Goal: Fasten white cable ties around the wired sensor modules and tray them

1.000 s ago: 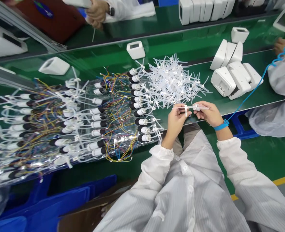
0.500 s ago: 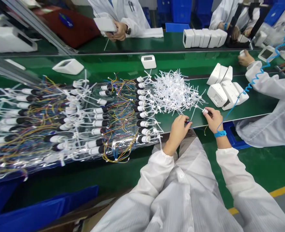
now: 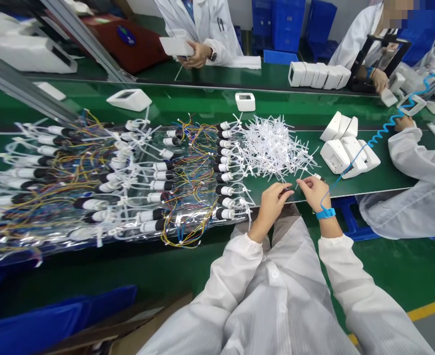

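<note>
My left hand (image 3: 272, 199) is curled at the near edge of the green bench (image 3: 368, 180), fingers pinched on a small dark part I cannot make out. My right hand (image 3: 313, 190), with a blue wrist strap (image 3: 325, 213), pinches a thin white cable tie beside a small white-tipped part. Both hands sit just below a heap of white cable ties (image 3: 274, 145). To the left lie rows of small black-and-white cylinders with coloured wires (image 3: 187, 172) on clear plastic.
A group of white plastic housings (image 3: 345, 148) stands right of the ties. More white housings (image 3: 318, 74) line the far bench. A co-worker's sleeve (image 3: 420, 158) reaches in at the right; another person (image 3: 198, 49) holds a white unit across the belt. Blue bins sit below.
My hands have lowered from holding a tie and part in the air to the bench edge beside the tie heap. The view has tilted up, so more of the far bench shows.
</note>
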Tool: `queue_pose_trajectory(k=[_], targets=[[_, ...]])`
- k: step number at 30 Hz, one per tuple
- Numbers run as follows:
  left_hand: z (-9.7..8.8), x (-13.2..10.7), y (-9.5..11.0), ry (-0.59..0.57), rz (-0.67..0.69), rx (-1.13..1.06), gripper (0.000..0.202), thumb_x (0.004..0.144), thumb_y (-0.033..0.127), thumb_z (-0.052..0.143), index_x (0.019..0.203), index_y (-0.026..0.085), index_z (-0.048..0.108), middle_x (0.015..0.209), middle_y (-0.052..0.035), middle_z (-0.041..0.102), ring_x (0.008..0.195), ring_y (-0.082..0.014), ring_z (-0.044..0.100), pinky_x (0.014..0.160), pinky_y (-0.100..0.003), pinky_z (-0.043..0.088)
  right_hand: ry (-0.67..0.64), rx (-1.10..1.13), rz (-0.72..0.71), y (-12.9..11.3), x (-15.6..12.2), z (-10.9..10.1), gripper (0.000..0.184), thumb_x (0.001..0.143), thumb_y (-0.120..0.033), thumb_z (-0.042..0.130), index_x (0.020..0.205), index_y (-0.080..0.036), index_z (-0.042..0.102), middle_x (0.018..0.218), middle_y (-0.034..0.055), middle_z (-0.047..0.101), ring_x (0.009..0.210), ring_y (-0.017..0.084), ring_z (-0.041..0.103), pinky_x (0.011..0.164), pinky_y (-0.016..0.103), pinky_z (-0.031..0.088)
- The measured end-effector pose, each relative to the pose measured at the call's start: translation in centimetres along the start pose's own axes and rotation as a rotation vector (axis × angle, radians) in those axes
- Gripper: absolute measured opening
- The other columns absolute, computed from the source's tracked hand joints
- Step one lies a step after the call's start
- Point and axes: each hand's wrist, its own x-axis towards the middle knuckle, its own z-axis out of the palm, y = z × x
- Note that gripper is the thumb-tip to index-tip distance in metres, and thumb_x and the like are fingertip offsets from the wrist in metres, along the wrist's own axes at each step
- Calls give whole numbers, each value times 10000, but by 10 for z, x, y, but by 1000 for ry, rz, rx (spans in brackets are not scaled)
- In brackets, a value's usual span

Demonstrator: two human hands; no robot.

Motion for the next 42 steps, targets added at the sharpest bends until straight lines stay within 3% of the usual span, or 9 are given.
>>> queue_pose_trajectory(k=[4,7,10,13,18,21,25,29,42], targets=[[-4,1,-8,-11,40,-20,232,1075,221,746,1276,248,860,1072,-52,782,930,-180,763,878,-296,605,-31,71,159,-6,16,15,260,862,-464,826,759,-249,723,736,61,783,878,307,778,869,394,568],[-7,2,-12,-23,64,-30,296,1057,180,754,1325,262,849,1086,-53,767,987,-186,758,918,-305,608,-58,192,198,-2,22,16,242,829,-393,826,703,-252,675,698,48,759,824,278,768,782,358,571],[-8,3,-12,-27,11,-112,349,1029,181,783,1368,253,823,1133,-66,796,990,-195,780,904,-310,634,-121,352,210,0,18,13,300,847,-499,801,762,-240,675,712,33,753,609,198,688,550,292,490],[-9,3,-9,-31,-50,-194,263,1024,224,792,1282,231,840,1179,-90,837,1018,-220,811,902,-328,659,-164,518,219,-1,9,12,402,843,-620,790,848,-236,671,788,43,767,577,162,661,445,248,400],[-14,6,-4,-65,-37,-171,249,1078,260,718,1287,248,854,1237,-100,852,1107,-240,808,989,-374,650,-280,1063,219,-10,0,19,459,707,-552,1007,855,-240,703,781,-4,718,669,132,672,488,197,451],[-17,7,-2,-65,-35,-179,285,1094,242,686,1333,253,840,1286,-105,843,1181,-244,794,1065,-397,630,-333,1235,205,-13,-2,25,453,693,-507,1060,844,-252,718,794,-24,727,720,127,697,575,195,550],[-16,7,-2,-42,-152,-262,290,1052,241,750,1336,234,806,1316,-110,836,1197,-252,801,1086,-413,639,-321,1293,194,-13,-4,29,451,711,-451,1081,868,-260,704,899,-14,796,813,136,759,742,224,655],[-14,6,-1,-4,-252,-331,202,1007,298,820,1186,208,803,1191,-98,862,1099,-255,832,1033,-418,675,-317,1301,186,-9,-3,30,470,682,-391,1107,880,-266,699,915,-19,818,836,139,772,830,252,687],[-15,4,4,11,-233,-268,159,1019,299,812,1143,207,846,1160,-96,869,1071,-244,832,987,-395,691,-295,1219,159,-13,-6,32,457,722,-429,1061,873,-274,659,889,-9,808,858,181,762,862,334,685]])
